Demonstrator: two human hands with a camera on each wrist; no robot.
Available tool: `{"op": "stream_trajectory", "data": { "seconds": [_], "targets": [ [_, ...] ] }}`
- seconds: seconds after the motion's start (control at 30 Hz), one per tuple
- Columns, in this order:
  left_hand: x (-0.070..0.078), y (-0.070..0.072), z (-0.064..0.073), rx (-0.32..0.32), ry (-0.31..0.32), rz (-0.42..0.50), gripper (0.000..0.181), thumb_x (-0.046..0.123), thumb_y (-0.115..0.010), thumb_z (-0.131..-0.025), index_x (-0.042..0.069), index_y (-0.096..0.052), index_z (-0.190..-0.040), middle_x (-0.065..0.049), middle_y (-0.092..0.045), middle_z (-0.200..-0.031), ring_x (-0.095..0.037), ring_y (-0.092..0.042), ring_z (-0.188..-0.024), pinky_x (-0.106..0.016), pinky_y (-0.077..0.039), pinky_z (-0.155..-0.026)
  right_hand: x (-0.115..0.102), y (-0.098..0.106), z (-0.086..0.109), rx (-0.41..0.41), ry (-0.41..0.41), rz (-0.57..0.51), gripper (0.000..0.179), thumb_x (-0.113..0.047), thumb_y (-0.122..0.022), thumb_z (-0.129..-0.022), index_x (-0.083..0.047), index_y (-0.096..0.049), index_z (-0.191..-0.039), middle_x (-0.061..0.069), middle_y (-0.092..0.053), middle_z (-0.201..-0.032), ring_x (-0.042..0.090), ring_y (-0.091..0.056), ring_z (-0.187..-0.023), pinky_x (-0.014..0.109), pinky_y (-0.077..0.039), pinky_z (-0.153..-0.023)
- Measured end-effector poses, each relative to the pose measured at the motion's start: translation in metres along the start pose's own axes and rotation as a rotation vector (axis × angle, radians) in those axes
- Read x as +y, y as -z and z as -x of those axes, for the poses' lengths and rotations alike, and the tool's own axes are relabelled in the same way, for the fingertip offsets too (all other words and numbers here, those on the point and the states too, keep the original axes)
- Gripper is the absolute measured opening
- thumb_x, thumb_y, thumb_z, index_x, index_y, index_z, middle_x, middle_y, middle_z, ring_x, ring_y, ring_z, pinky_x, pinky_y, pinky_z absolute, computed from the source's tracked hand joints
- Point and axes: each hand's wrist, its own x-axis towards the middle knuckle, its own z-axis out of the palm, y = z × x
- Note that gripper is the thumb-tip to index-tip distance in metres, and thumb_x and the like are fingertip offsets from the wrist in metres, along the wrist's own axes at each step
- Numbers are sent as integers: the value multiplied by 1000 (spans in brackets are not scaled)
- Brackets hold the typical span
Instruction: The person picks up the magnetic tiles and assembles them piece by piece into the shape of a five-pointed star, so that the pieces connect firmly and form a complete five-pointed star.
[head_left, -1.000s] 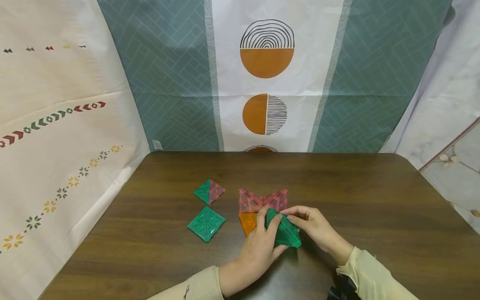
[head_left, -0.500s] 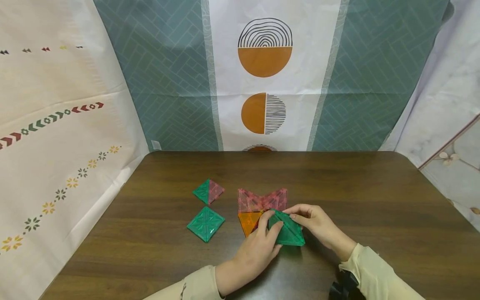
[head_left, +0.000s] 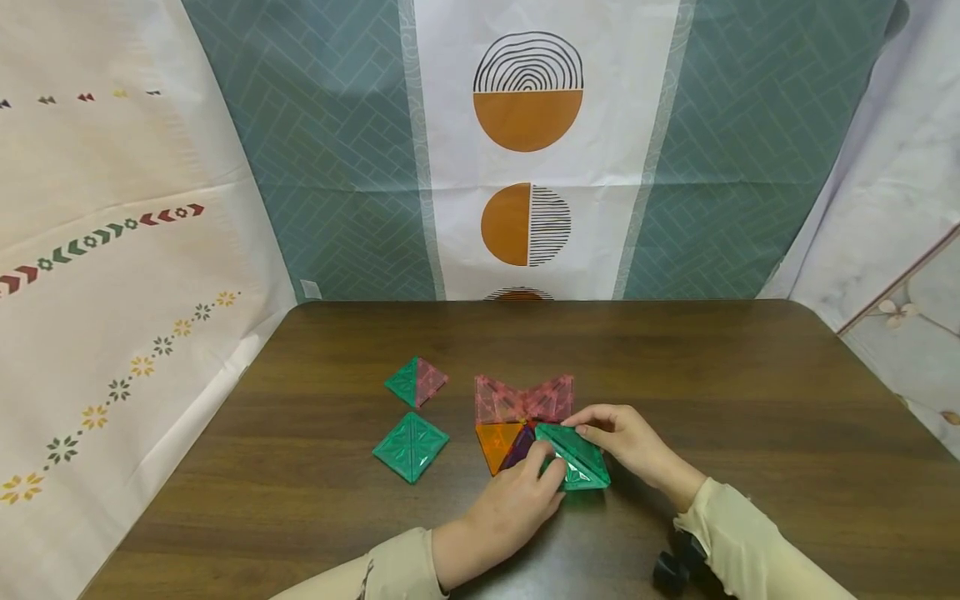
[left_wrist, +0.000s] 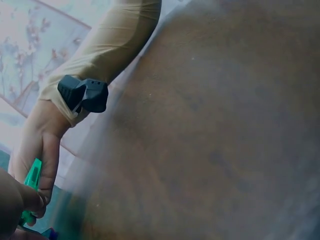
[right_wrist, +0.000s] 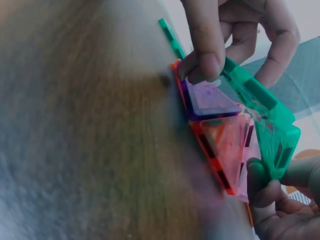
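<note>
In the head view, two joined green triangular magnetic tiles (head_left: 577, 458), bent along their shared edge, are tilted above the near right part of a flat arrangement. My left hand (head_left: 506, 508) holds their left edge with curled fingers. My right hand (head_left: 633, 450) pinches their far right corner between thumb and finger. Beneath and beside them are an orange triangle (head_left: 497, 442), a purple tile (right_wrist: 210, 97), a red tile (right_wrist: 222, 145) and pink triangles (head_left: 551, 398). The right wrist view shows the green pair's thick edge (right_wrist: 260, 97) raised over the purple and red tiles.
Left of the arrangement lie a green square of joined triangles (head_left: 411, 447) and, behind it, a smaller green-and-pink pair (head_left: 416, 382). All rest on a dark wooden table (head_left: 300, 500). A black wrist device (left_wrist: 84, 94) is strapped by the right sleeve.
The green pair has tipped lower and turned, its folded faces now showing more from above. The left fingers have slid down toward its near left edge, uncovering the purple tile. The right hand has shifted slightly.
</note>
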Motion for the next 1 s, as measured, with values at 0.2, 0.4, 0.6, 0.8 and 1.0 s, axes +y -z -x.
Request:
{"op": "stream_trajectory", "data": {
  "seconds": [0.2,0.4,0.6,0.8,1.0],
  "targets": [
    [1,-1,-3,-50,26,-13,37,22,-77,-82,6,-55,-107,-8,-51,-105,-5,-59,-60,-7,-46,-51,0,-1,-2,28,-22,45,18,-10,-57,-96,-2,-70,-106,18,-69,-109,7,-59,-88,21,-52,-74],
    [1,-2,-5,-60,54,-31,39,22,-78,-81,7,-55,-108,-9,-51,-105,-7,-61,-64,-9,-49,-54,-2,-1,-4,48,-44,49,17,-10,-58,-95,-1,-68,-105,16,-69,-104,8,-58,-83,21,-51,-70],
    [2,-4,-7,-58,58,-71,38,23,-79,-80,7,-52,-102,-8,-51,-102,-5,-58,-60,-7,-45,-49,-3,0,-7,31,-49,34,18,-11,-58,-95,0,-68,-105,17,-69,-105,10,-58,-85,20,-51,-72],
    [3,-6,-8,-61,90,-36,39,22,-79,-80,6,-50,-100,-9,-49,-103,-6,-58,-61,-7,-45,-51,-2,0,-10,26,-58,7,19,-10,-58,-95,2,-68,-105,19,-67,-107,14,-58,-87,20,-51,-73],
    [3,-9,-9,-56,127,-5,41,22,-80,-79,5,-48,-99,-10,-47,-103,-6,-57,-62,-6,-44,-51,0,-2,-11,35,-56,-7,18,-9,-58,-95,3,-68,-105,22,-66,-107,12,-59,-83,21,-52,-70]
  ]
}}
